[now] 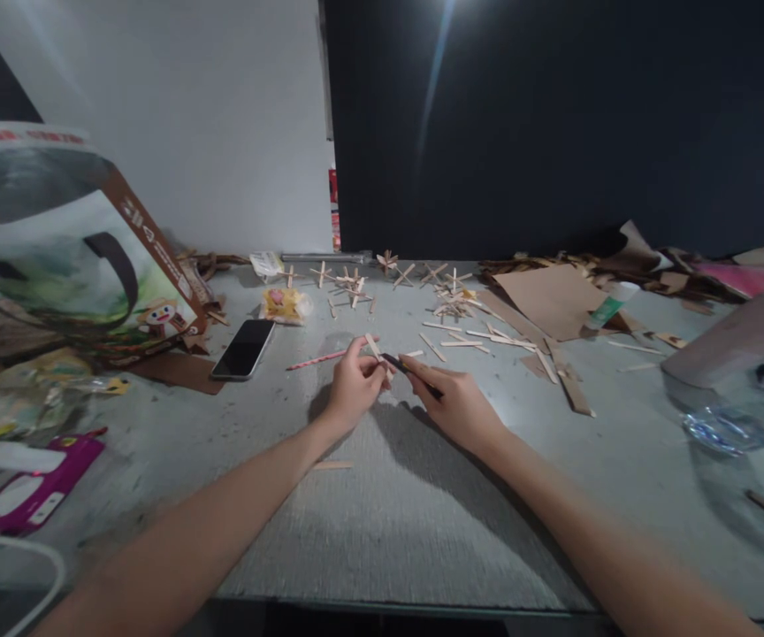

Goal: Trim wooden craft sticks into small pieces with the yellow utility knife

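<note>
My left hand (354, 385) is closed in a pinch around a small wooden craft stick (372, 345), which points up past the fingertips. A slim black tool (393, 361) is gripped in my right hand (458, 402); its tip meets the stick, and its exact kind is too small to make out. Just beyond the left hand lies a pink striped pencil (316, 360). More loose craft sticks (460, 344) are scattered past the right hand, and one single stick (332, 465) rests nearer to me, beside the left forearm.
Several star-shaped stick pieces (355, 287) stand at the back. A phone (244, 349), a yellow packet (284, 306), a purple device (37, 482) and a large bag (64, 257) are on the left. Cardboard (545, 301), a glue stick (613, 305) and a clear bottle (727, 429) occupy the right.
</note>
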A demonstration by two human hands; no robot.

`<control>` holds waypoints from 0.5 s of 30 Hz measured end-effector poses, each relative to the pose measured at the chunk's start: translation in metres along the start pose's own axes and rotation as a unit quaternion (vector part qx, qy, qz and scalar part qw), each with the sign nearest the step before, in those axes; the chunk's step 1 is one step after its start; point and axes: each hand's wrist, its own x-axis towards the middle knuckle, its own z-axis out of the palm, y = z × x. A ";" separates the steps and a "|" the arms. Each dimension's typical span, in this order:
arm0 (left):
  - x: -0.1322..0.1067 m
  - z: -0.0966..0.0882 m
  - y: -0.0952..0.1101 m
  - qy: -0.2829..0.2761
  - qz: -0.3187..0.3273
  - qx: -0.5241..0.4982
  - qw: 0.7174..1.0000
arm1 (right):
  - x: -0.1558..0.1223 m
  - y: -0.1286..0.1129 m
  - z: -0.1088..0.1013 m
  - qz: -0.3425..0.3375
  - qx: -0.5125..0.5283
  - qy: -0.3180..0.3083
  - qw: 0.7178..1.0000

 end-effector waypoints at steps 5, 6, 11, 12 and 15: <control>0.000 0.000 -0.002 0.000 0.003 0.007 1.000 | 0.000 0.000 0.000 -0.004 0.005 0.005 1.000; 0.000 0.000 -0.002 0.000 0.004 0.007 1.000 | 0.000 0.000 0.000 -0.003 0.007 0.005 1.000; 0.000 0.001 -0.001 0.000 0.003 0.002 1.000 | 0.000 -0.001 0.000 0.004 0.014 -0.003 1.000; 0.000 0.001 -0.001 0.000 0.003 0.003 1.000 | 0.000 -0.001 0.000 0.005 0.014 -0.004 1.000; 0.000 0.000 -0.001 -0.002 0.008 0.017 1.000 | 0.000 -0.001 -0.001 0.003 0.013 -0.006 1.000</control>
